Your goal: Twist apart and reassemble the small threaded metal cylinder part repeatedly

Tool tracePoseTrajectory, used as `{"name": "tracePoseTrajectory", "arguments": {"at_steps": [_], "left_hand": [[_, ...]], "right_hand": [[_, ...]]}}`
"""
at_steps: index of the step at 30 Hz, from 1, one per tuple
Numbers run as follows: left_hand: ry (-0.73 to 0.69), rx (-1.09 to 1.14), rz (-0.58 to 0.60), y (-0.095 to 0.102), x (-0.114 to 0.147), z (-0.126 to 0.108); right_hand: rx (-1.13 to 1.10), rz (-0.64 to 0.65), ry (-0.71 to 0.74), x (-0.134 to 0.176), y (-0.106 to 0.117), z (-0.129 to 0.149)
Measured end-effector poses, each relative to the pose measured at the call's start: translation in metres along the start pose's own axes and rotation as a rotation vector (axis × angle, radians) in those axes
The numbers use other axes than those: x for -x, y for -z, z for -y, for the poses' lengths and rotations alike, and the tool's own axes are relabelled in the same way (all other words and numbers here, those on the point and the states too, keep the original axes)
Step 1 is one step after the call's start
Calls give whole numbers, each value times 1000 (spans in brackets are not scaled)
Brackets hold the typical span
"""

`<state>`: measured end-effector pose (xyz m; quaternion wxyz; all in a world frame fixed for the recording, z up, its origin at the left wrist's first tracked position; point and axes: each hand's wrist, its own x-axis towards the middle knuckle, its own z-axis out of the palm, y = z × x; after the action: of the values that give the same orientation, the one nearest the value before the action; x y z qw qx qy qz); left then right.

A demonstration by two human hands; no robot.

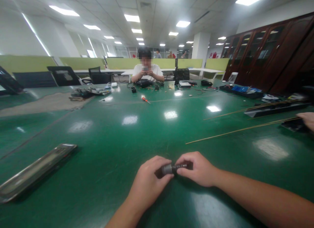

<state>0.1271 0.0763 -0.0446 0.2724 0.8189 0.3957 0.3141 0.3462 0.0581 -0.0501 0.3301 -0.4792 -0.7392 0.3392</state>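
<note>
Low in the middle of the head view, a small cylindrical part (167, 169) lies roughly level, with a grey barrel on the left and a dark, ribbed, narrower section on the right. My left hand (150, 177) closes thumb and fingers around the barrel. From the other side, my right hand (200, 169) pinches the narrow section; its far end is partly hidden by my fingers. Both hands are just above or on the green tabletop (117, 136); the exact contact cannot be told. What kind of part this is remains unclear.
A long shiny metallic piece (36, 172) lies at left. Thin brass-coloured rods (220, 135) extend from the right, near another person's hand (307, 120). Across the table sits a co-worker (153, 72). A red screwdriver (145, 99) and a dark tool tray (241, 90) lie farther back.
</note>
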Motion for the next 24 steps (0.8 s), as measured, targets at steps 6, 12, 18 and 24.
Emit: {"name": "tracePoseTrajectory", "arguments": {"at_steps": [6, 12, 18, 24], "left_hand": [[5, 6, 2, 1, -1, 0], [-4, 8, 2, 2, 2, 0], [-1, 1, -2, 2, 0, -2], [0, 4, 0, 2, 1, -1]], "right_hand": [[1, -6, -3, 0, -1, -1], [3, -10, 10, 0, 0, -1], [0, -7, 6, 1, 0, -1], [0, -18, 19, 1, -1, 0]]}}
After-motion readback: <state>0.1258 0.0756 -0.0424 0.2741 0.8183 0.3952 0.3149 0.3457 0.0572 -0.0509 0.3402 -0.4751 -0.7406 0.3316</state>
